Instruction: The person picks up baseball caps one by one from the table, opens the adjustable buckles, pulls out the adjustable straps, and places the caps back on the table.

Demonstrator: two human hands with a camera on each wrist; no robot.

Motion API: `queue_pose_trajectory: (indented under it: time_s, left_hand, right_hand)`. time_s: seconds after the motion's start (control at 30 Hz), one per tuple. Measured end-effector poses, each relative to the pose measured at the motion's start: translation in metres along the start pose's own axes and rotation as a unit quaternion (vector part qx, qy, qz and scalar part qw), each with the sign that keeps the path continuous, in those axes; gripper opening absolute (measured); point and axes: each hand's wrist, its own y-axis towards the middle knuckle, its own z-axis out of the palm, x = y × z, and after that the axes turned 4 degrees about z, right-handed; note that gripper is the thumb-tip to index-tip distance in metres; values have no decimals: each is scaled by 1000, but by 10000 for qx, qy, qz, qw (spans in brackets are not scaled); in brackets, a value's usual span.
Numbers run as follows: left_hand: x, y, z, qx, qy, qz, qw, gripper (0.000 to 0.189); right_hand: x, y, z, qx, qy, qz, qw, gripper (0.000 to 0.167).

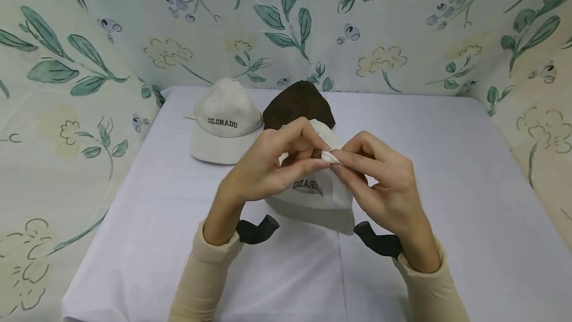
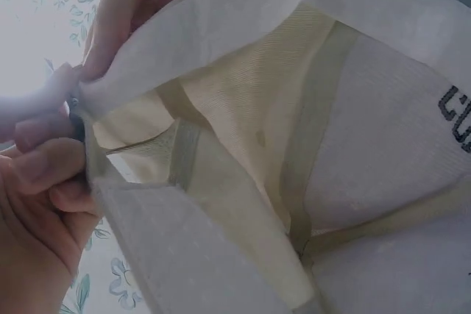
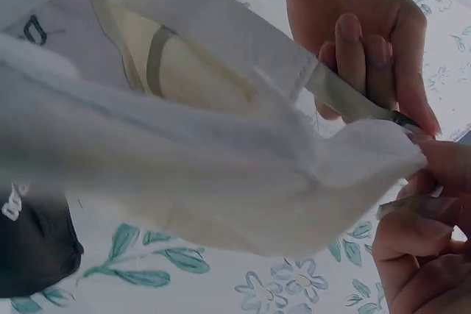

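Observation:
Both hands meet at the back of a white baseball cap (image 1: 319,201), whose brim points toward the wearer of the camera, with dark lettering on its front. My left hand (image 1: 268,163) pinches the cap's back strap (image 1: 330,157) between thumb and fingers. From the other side, my right hand (image 1: 384,178) pinches the same spot, fingertips close together. In the right wrist view the strap (image 3: 349,95) runs to a small dark metal buckle (image 3: 403,121) at the fingertips. The left wrist view looks into the cap's lining (image 2: 243,101), with its seams and sweatband.
Another white cap (image 1: 228,118) reading COLORADO sits at the back left of the white-covered table (image 1: 424,133). Beside it is a dark brown cap (image 1: 301,101), partly hidden behind the held cap. Floral cloth (image 1: 313,29) hangs behind and along the sides.

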Motion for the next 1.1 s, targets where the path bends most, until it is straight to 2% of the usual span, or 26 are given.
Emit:
queue_pose_trajectory:
  time_s: [0.13,0.27,0.43,0.6,0.8,0.93,1.1]
  left_hand:
    - [-3,2,3,-212,-135,78,9997,19]
    - [-8,3,7,-425,95,-87,9990,14]
    - [-12,3,10,-583,515,-389,9962,12]
    - [-13,3,9,-553,844,-190,9947,12]
    - [-8,2,10,-492,1237,54,9911,10]
    - [-4,2,8,-458,855,101,9952,9]
    - [0,3,2,-328,-88,64,9994,15]
  right_hand:
    - [-1,-1,4,-336,269,-20,9991,24]
    - [1,-1,6,-569,-110,-113,9983,26]
    - [2,0,8,-580,-695,-280,9955,26]
    - [2,0,9,-605,-908,-401,9932,25]
    - [2,0,8,-575,-971,-334,9930,27]
    - [1,0,7,-652,-792,-240,9944,28]
    - [1,1,5,-785,-542,-152,9953,30]
